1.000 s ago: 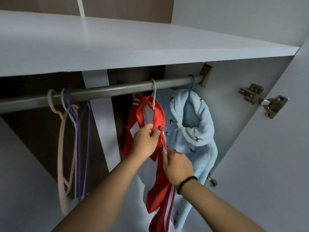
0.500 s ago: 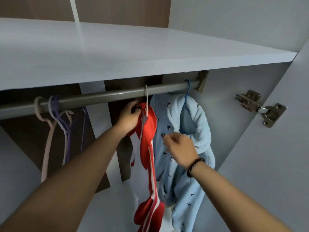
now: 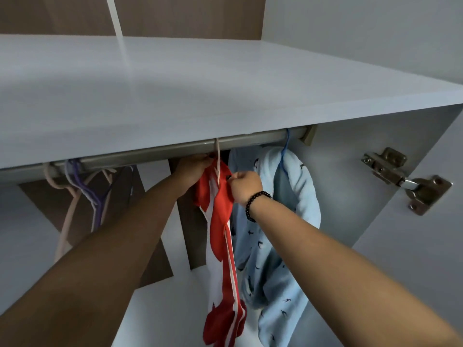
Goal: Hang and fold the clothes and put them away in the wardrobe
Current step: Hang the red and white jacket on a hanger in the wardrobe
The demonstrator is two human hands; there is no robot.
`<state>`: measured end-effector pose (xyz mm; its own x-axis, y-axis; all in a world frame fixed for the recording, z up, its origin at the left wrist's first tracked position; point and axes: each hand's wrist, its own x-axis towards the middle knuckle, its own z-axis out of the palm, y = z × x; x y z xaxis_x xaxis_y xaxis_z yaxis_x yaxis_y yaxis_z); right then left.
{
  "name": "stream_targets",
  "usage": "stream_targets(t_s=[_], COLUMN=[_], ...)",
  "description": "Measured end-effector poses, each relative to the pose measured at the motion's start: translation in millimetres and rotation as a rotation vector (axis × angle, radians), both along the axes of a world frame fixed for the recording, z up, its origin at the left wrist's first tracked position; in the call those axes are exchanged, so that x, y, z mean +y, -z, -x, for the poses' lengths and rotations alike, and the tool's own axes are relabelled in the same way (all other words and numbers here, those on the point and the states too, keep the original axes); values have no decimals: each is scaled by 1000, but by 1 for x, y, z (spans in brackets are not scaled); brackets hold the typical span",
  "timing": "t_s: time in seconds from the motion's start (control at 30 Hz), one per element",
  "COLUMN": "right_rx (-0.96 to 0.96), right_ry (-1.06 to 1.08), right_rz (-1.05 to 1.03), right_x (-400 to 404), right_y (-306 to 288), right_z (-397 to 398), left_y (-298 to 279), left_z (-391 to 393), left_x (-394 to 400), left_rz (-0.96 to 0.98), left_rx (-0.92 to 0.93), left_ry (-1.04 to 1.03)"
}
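Both hands are raised to the top of a red and white garment (image 3: 220,204) hung just under the rail (image 3: 175,150). The left hand (image 3: 193,167) is curled round the garment's upper left edge, close beneath the rail, with its fingertips partly hidden by the cloth. The right hand (image 3: 244,182) is closed in a pinch on the garment's upper right edge, beside the pale hanger hook (image 3: 217,152) that is looped over the rail; a black bead bracelet (image 3: 255,205) is worn on that wrist. The garment is draped from this hanger about midway along the rail, and its red and white length is let fall straight down between the two forearms.

Just to its right, touching it, a light blue fleece garment (image 3: 288,221) printed with small dark figures is hung on a blue hanger (image 3: 285,149) near the right end of the rail. Towards the left end of the rail, well apart from the clothes, several bare hangers (image 3: 82,194) in pink, purple and white are bunched together.

Above the rail, a white shelf (image 3: 175,96) is spread across the wardrobe, and at the right side a metal hinge (image 3: 406,181) is fixed between the side wall and the open door (image 3: 426,259)
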<state>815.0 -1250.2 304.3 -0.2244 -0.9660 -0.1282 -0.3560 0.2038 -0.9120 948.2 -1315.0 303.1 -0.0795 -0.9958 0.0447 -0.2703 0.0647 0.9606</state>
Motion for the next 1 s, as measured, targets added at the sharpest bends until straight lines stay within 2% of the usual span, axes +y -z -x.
stream_targets(t_s=[0.27,0.43,0.5,0.6,0.73,0.8,0.9,1.0], right_rx=[-273,-414,-376,-326,-253,-87,327,428], right_ry=[16,16,-10,42,-10,-62,-192,-184], right_rz=[-154,-323,-329,-248,-58,69,139,178], right_x=[-6,-2,0,10,25,34,47,54], right_y=[-14,-18,-11,1,6,6,10,11], right_z=[13,24,28,26,19,15,13,17], left_y=[0,5,6,12,23,27,35,42], left_z=[1,-3,-4,-6,-16,-18,-23,-34], left_x=[-9,-17,-19,-19,-16,-14,-12,-9], left_rz=[-75,-250,-269,-211,-41,44,94,197], left_rx=[54,233,157,-11,16,-42,-49,-246], left_ry=[-15,177,171,29,-12,-41,-158,-284])
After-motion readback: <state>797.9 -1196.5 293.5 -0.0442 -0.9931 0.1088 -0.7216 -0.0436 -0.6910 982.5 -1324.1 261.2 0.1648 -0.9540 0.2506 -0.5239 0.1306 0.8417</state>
